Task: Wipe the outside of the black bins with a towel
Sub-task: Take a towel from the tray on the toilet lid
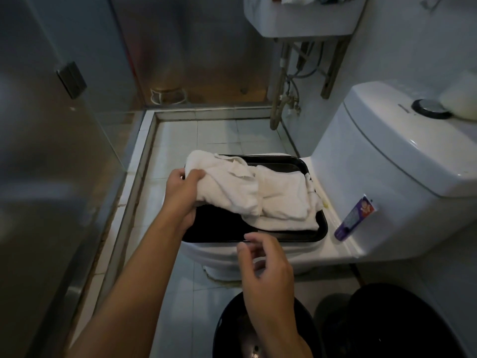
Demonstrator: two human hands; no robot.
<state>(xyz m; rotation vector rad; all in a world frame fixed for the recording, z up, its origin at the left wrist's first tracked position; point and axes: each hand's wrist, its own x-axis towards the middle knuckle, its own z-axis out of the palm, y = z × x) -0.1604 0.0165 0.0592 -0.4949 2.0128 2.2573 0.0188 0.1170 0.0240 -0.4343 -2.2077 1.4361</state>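
A white towel (260, 195) lies crumpled on a black rectangular tray (320, 228) that sits on the closed toilet seat. My left hand (183, 192) grips the towel's left end and lifts it off the tray. My right hand (265, 270) hovers just in front of the tray's near edge, fingers loosely curled and holding nothing. Two round black bins stand on the floor below: one (232, 329) partly hidden under my right forearm, the other (402, 324) at the lower right.
The white toilet tank (387, 156) stands at the right, with a purple tube (353, 219) leaning at its base. A glass shower partition (85, 120) closes the left side. A wall sink (304, 19) and its pipes hang at the back. Pale tiles cover the floor.
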